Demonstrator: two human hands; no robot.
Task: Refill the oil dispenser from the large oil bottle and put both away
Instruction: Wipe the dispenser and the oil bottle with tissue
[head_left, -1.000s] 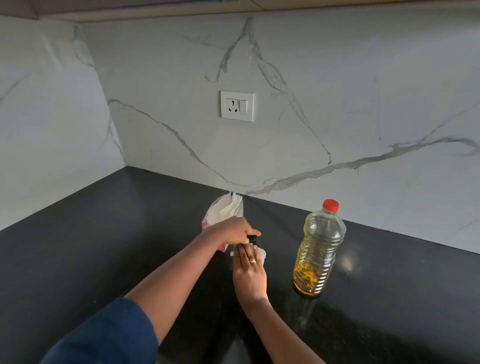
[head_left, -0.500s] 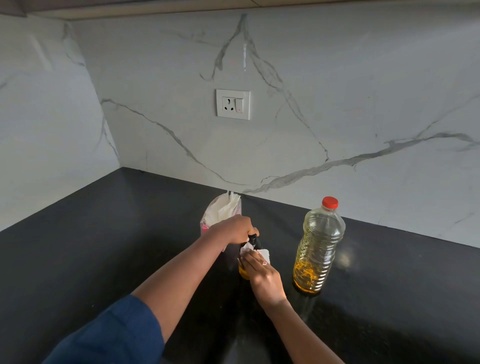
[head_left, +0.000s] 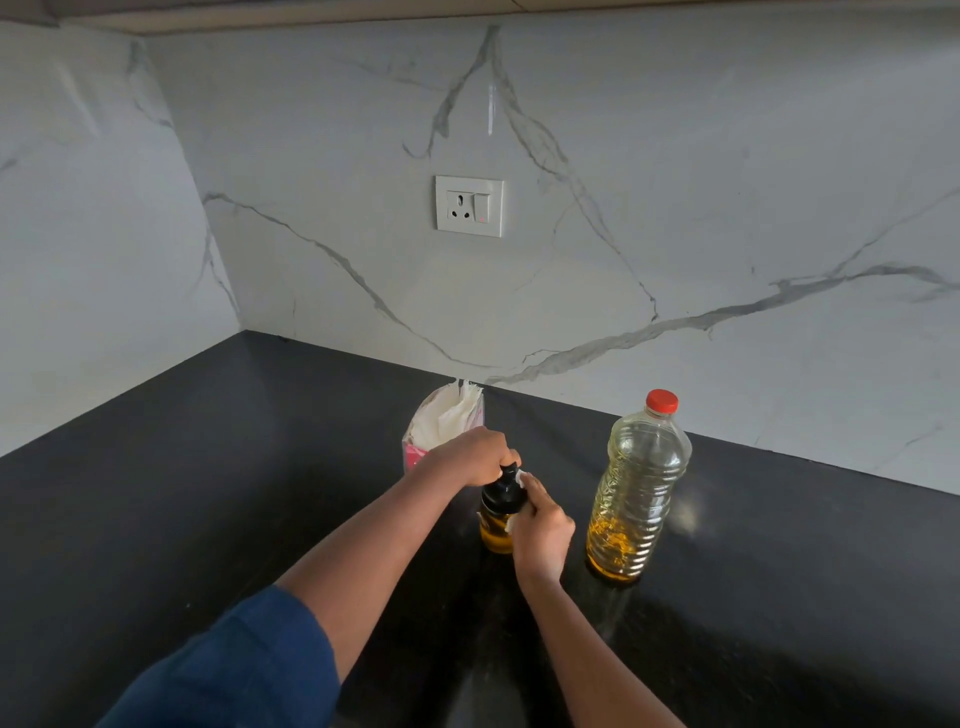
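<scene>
The oil dispenser (head_left: 493, 535) stands upright on the black counter (head_left: 208, 493), near the middle, with amber oil showing through its glass. The left hand (head_left: 467, 457) curls down over its black top (head_left: 503, 491) and grips it from above. The right hand (head_left: 543, 532) wraps the right side of the dispenser, fingers bent, pressing a white tissue (head_left: 521, 477) against the neck and shoulder; only small bits of the tissue show past the fingers. Just to the right, apart from the hand, stands the large oil bottle (head_left: 636, 493), upright, red cap (head_left: 662, 401) on, with only a low layer of oil at the bottom. A pack of tissues (head_left: 444, 423) sits behind the left hand, close to the marble wall.

With both containers closed, the pour looks finished and the step in hand is likely wiping off drips before putting them away. To do it well, the left hand should pin the top firmly so the dispenser neither tips nor spins loose. The tissue should travel from the neck downward and round the whole body, ending at the base, since oily glass will slip when lifted. The right elbow needs to stay clear of the tall, light bottle beside it.
</scene>
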